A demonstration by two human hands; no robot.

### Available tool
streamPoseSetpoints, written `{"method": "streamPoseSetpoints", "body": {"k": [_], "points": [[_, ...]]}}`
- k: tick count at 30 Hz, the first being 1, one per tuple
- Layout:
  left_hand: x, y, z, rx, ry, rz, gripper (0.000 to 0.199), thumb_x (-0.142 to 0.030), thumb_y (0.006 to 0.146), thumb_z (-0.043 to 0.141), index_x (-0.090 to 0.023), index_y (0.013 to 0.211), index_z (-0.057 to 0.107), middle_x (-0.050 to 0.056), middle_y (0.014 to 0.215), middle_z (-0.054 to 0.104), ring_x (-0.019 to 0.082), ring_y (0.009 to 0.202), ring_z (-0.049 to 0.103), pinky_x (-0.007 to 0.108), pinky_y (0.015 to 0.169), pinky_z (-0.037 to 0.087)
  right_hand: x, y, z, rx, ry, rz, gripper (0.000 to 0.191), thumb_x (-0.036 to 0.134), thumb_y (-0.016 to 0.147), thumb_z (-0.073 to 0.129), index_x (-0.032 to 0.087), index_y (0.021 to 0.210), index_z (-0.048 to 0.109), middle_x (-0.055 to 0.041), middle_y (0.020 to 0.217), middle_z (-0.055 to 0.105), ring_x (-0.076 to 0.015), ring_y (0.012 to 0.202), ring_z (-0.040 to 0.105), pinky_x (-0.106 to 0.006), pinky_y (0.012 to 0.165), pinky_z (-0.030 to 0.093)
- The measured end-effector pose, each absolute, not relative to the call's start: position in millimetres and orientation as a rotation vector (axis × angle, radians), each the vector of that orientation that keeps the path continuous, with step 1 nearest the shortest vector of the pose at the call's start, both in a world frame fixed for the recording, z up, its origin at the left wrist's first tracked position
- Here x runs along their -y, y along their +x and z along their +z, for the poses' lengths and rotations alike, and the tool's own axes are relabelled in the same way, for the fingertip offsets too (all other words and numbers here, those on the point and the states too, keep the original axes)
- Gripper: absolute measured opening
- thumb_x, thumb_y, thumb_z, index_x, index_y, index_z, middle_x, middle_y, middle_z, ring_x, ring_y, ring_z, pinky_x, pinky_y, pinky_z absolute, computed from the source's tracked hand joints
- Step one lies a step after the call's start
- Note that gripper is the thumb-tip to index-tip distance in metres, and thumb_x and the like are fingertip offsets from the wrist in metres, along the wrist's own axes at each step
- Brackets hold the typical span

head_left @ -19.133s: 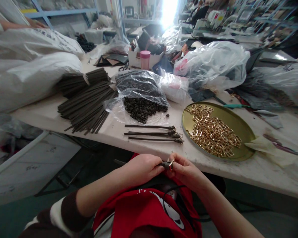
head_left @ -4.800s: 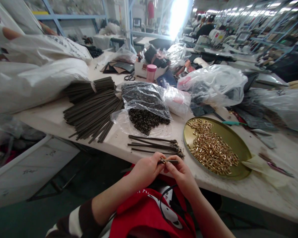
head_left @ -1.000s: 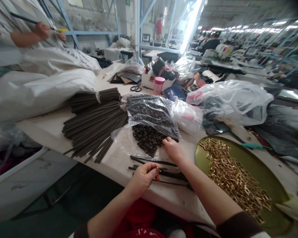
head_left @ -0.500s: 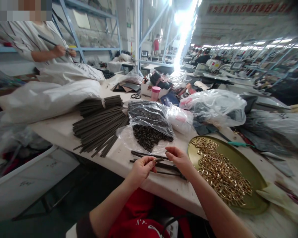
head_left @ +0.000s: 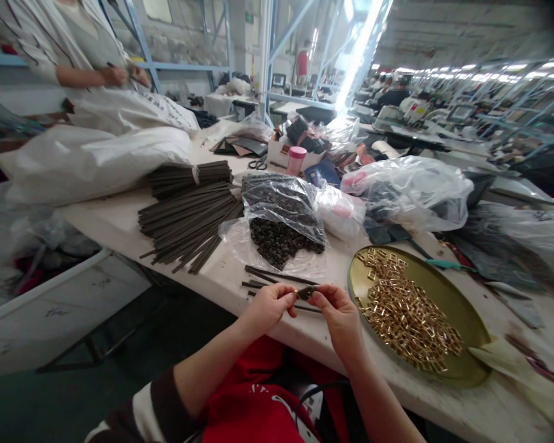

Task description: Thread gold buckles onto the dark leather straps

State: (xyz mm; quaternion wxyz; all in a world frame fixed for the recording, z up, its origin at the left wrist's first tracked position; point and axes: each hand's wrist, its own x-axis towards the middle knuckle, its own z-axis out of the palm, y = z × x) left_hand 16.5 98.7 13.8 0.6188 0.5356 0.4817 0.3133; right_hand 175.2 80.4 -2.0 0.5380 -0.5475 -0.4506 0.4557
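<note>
As LH (head_left: 275,303) holds dk strap (head_left: 306,292), RH (head_left: 340,307) pinches it.

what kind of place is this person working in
Most likely a factory workshop, perhaps for leather-like goods: a round gold-coloured tray of small rectangular gold-coloured frames, a fanned pile of flat dark-brown strips, and a boxy white machine in the background.

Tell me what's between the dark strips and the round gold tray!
In the head view: a plastic bag of small black pieces and, in front of it, some thin straps.
</note>
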Motion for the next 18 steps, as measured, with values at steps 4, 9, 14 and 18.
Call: {"method": "streamPoseSetpoints", "body": {"k": [4,9,14,18], "points": [[-100.4,12.7,14.8,-1.135,1.270,0.681,0.028,-0.035,0.077,0.050,-0.012,0.088,0.061,-0.002,0.056,0.059,0.007,0.044,0.037,0.019,0.049,0.029,-80.5,173.9,-1.8,1.101,-1.335,1.094,0.023,0.037,0.070,0.065,0.017,0.080,0.060,-0.0005,0.070,0.062,-0.0146,0.067,0.058,-0.030,0.067,0.047],[-101.7,8.7,14.4,-1.128,1.391,0.632,0.026,-0.032,0.078,0.047,-0.013,0.086,0.062,-0.002,0.055,0.059,0.010,0.053,0.047,0.020,0.056,0.034,-83.5,180.8,-1.6,1.246,-1.377,1.080,0.019,0.034,0.071,0.064,0.018,0.080,0.059,-0.0009,0.071,0.062,-0.0149,0.067,0.058,-0.029,0.066,0.046],[-100.0,10.7,21.6,-1.118,1.549,0.607,0.024,-0.028,0.080,0.044,-0.015,0.087,0.062,-0.001,0.061,0.060,0.012,0.059,0.052,0.021,0.061,0.036,-85.3,183.8,1.0,1.282,-1.328,1.178,0.022,0.034,0.071,0.065,0.019,0.086,0.060,-0.0012,0.075,0.065,-0.0153,0.070,0.060,-0.030,0.067,0.048],[-93.7,17.6,29.4,-1.133,1.612,0.666,0.021,-0.022,0.080,0.042,-0.014,0.088,0.059,0.000,0.066,0.061,0.013,0.065,0.055,0.023,0.066,0.039,-81.9,179.7,6.9,1.256,-1.326,1.252,0.022,0.035,0.069,0.066,0.018,0.082,0.063,-0.0021,0.076,0.067,-0.0163,0.072,0.061,-0.031,0.069,0.048]]}}
